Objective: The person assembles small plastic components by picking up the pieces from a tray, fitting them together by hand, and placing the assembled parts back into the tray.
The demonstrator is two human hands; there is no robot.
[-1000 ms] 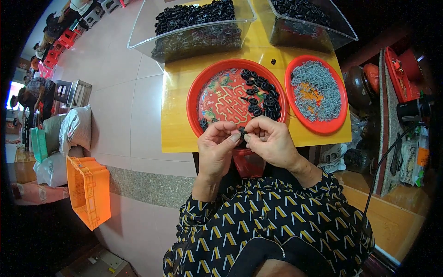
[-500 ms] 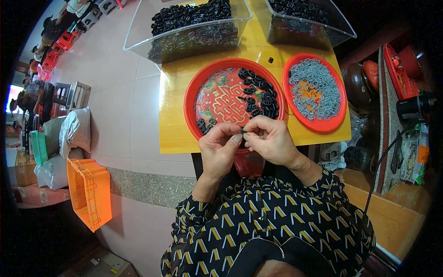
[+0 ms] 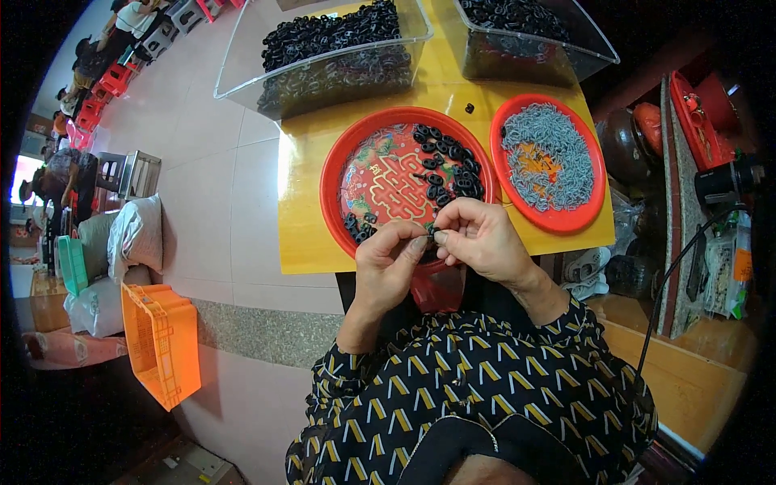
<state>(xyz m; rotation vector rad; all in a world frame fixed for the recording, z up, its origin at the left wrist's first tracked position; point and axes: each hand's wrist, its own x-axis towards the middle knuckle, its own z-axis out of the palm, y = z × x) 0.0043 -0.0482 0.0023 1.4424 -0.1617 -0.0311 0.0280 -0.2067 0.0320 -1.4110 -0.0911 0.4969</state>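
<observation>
Both hands, left (image 3: pixel 388 267) and right (image 3: pixel 478 240), pinch one small black part (image 3: pixel 431 233) (fingertips touching) over the near rim of the red tray (image 3: pixel 339 166).

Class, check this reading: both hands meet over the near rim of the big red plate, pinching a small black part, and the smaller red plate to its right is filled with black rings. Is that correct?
One detail is wrong. The smaller red plate holds small grey metal pieces, not black rings, as the head view shows. The rest stands: the left hand and right hand meet over the near rim of the big red plate, pinching a small black part.
</observation>
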